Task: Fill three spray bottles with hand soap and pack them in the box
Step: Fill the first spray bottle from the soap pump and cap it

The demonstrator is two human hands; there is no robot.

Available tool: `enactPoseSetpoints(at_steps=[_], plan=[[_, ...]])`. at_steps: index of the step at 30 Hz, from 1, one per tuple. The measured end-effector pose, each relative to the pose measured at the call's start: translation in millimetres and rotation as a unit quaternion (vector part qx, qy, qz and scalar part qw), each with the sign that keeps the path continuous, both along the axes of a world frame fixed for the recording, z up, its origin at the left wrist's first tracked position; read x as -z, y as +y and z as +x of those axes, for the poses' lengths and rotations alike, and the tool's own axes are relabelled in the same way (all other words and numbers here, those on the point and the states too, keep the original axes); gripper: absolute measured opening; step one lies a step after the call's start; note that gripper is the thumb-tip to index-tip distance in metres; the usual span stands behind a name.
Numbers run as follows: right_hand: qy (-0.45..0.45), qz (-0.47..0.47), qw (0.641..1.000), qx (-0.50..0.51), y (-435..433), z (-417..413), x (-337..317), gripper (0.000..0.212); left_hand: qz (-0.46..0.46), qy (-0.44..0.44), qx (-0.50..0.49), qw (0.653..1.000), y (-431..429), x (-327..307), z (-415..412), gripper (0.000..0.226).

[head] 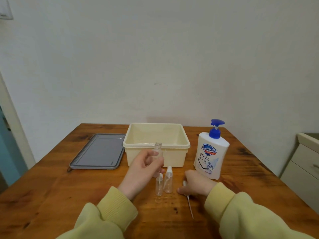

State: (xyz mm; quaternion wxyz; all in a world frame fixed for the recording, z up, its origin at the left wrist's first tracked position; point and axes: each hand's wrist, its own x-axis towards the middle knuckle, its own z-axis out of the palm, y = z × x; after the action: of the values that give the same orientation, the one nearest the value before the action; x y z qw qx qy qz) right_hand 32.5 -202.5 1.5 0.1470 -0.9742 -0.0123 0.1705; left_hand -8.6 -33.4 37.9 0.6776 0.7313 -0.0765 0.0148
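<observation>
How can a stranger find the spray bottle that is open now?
Start at the cream box. In front of it the left hand holds a clear bottle. Unlike the two capped bottles standing below, it has no spray top.

Left hand (145,167) covers most of the open bottle (158,149); contents unreadable. Right hand (196,184) hides the spray head (185,183), only its tube showing. Cabinet (306,166) and wall switch (5,10) cut by frame edges.

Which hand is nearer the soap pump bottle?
Right. The right hand rests on the table just beside the soap pump bottle, at its base; the left hand is farther off, holding an uncapped spray bottle.
</observation>
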Motion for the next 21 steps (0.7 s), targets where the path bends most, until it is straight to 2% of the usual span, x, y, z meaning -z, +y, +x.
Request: enactPoseSetpoints(at_steps=[21], plan=[[-0.001,0.011,1.0,-0.012,-3.3,4.3,6.0,0.04,0.025,0.01,0.012,1.0,-8.3,1.5,5.2,0.021]])
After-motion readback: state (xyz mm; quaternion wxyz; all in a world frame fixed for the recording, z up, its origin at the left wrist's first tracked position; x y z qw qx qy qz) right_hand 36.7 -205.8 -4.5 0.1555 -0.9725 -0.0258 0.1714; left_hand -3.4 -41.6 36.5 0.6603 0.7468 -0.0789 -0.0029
